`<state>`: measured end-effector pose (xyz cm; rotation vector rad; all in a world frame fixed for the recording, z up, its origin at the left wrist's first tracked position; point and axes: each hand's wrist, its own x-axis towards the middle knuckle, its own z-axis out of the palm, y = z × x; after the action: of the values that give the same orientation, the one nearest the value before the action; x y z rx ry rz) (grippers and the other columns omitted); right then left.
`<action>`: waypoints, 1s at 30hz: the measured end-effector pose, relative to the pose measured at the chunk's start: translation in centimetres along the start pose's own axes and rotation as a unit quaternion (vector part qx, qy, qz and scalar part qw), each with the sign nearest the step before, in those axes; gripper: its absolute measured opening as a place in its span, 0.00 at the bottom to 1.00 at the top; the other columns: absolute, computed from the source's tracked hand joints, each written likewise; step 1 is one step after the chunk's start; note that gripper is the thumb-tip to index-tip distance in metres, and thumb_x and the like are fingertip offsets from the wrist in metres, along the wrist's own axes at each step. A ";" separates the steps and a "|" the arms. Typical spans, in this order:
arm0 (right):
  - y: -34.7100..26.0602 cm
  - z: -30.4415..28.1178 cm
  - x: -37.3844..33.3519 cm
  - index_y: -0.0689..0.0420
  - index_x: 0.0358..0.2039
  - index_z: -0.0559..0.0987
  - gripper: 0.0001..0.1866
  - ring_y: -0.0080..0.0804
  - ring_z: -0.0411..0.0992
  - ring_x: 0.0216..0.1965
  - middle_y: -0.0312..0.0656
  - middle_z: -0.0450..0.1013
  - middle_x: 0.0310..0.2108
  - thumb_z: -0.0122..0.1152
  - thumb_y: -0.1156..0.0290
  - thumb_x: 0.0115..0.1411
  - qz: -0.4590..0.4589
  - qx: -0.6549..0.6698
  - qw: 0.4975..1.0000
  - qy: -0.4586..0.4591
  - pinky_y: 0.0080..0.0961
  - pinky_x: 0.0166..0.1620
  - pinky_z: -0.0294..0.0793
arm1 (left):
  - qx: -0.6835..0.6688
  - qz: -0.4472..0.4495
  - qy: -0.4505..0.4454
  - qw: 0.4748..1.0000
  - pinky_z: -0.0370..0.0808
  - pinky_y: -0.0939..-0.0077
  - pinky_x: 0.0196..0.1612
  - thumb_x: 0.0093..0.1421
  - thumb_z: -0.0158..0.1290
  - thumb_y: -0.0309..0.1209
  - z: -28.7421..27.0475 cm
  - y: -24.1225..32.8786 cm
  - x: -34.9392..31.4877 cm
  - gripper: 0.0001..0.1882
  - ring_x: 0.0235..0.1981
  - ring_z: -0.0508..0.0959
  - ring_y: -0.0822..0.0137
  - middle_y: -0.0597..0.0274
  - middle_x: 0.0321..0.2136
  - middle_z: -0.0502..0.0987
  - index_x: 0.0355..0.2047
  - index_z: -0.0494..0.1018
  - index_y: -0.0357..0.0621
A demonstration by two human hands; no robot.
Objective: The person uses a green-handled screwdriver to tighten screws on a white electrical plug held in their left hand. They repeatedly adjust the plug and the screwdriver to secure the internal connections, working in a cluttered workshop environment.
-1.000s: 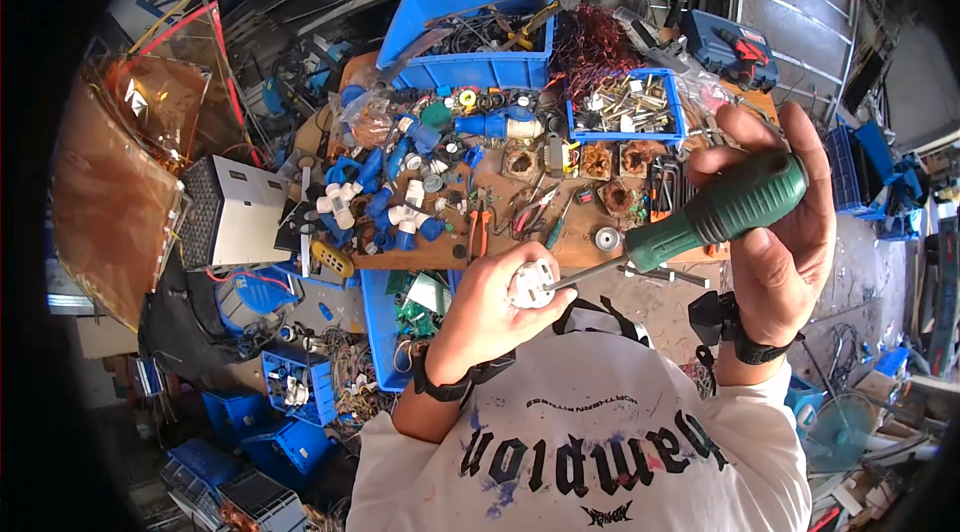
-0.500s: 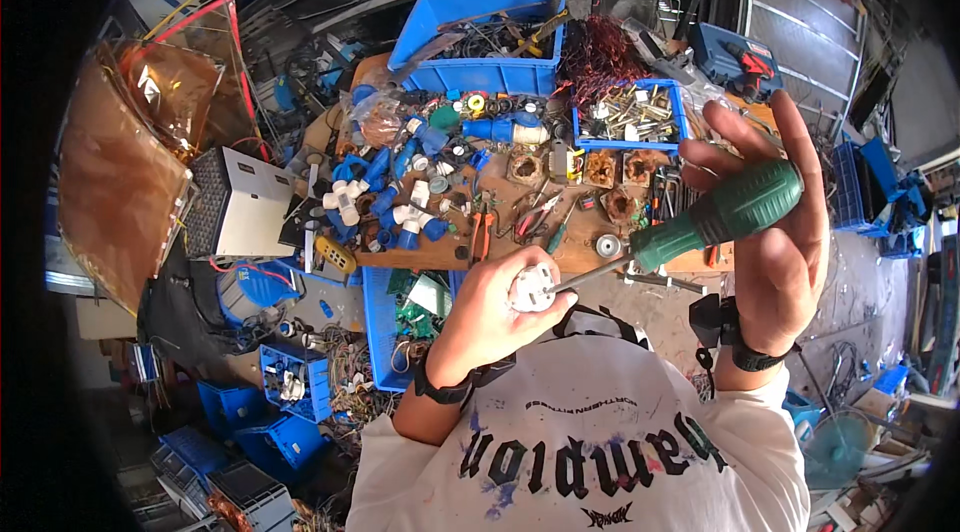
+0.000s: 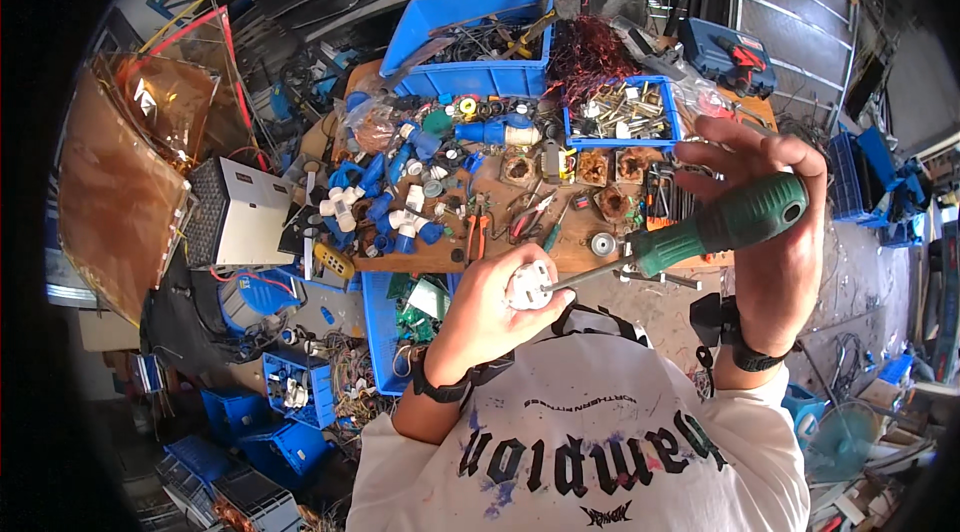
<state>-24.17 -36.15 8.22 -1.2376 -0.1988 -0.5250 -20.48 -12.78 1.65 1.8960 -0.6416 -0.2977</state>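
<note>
My left hand [image 3: 486,317] is closed around a small white plug-like fitting [image 3: 526,288], its round face with slots turned up. A screwdriver [image 3: 725,225] with a thick green handle slants from the right, and its metal tip meets this face. My right hand [image 3: 780,257] has the handle against its palm, a finger bent near the handle's end. The other fingers reach loosely past it, and the handle hides part of the palm. Both hands are in front of the wooden workbench's [image 3: 590,259] near edge.
On the bench are pliers [image 3: 477,232], white and blue connectors [image 3: 408,220], square parts with brownish centres [image 3: 594,168] and a blue tray of metal pieces [image 3: 622,141]. A large blue bin [image 3: 470,80] stands at the back. Another blue crate [image 3: 380,332] is below the bench's near edge.
My right hand's fingers have shifted and bent more around the handle's end, and the screwdriver has turned slightly. My left hand has barely moved, and the tip stays on the fitting.
</note>
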 end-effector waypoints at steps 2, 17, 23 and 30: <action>0.4 -1.3 -0.5 0.60 0.50 0.65 0.32 0.36 0.71 0.47 0.51 0.66 0.50 0.65 0.52 0.54 -0.024 -0.085 0.996 0.010 0.33 0.51 0.70 | 0.002 -0.018 -0.008 1.000 0.65 0.80 0.22 0.50 0.64 0.29 -0.1 0.1 -0.1 0.12 0.18 0.67 0.77 0.68 0.17 0.70 0.27 0.69 0.44; 0.5 0.4 -0.8 0.62 0.55 0.63 0.32 0.37 0.70 0.48 0.50 0.67 0.48 0.66 0.64 0.55 -0.027 -0.017 0.999 0.026 0.32 0.49 0.71 | -0.004 -0.035 -0.014 0.999 0.66 0.81 0.25 0.49 0.64 0.28 -0.4 0.5 -0.4 0.13 0.21 0.68 0.78 0.68 0.19 0.70 0.27 0.70 0.43; 0.2 0.2 -0.2 0.63 0.59 0.59 0.35 0.40 0.72 0.46 0.52 0.68 0.46 0.65 0.70 0.54 -0.048 -0.035 0.998 -0.016 0.34 0.51 0.72 | -0.011 -0.001 0.001 1.000 0.65 0.80 0.22 0.51 0.63 0.29 -0.3 0.1 -0.2 0.12 0.18 0.68 0.76 0.67 0.17 0.71 0.28 0.69 0.43; 0.2 1.5 -0.5 0.61 0.58 0.60 0.35 0.34 0.70 0.44 0.45 0.66 0.43 0.63 0.58 0.55 -0.029 -0.056 0.998 0.012 0.31 0.48 0.71 | -0.004 -0.010 -0.002 1.000 0.64 0.80 0.21 0.51 0.63 0.29 -0.4 -0.3 -0.3 0.12 0.17 0.67 0.77 0.67 0.17 0.70 0.28 0.69 0.43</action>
<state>-24.33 -34.57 8.29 -1.3377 -0.1875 -0.6072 -20.46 -12.18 1.55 1.8947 -0.6238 -0.3165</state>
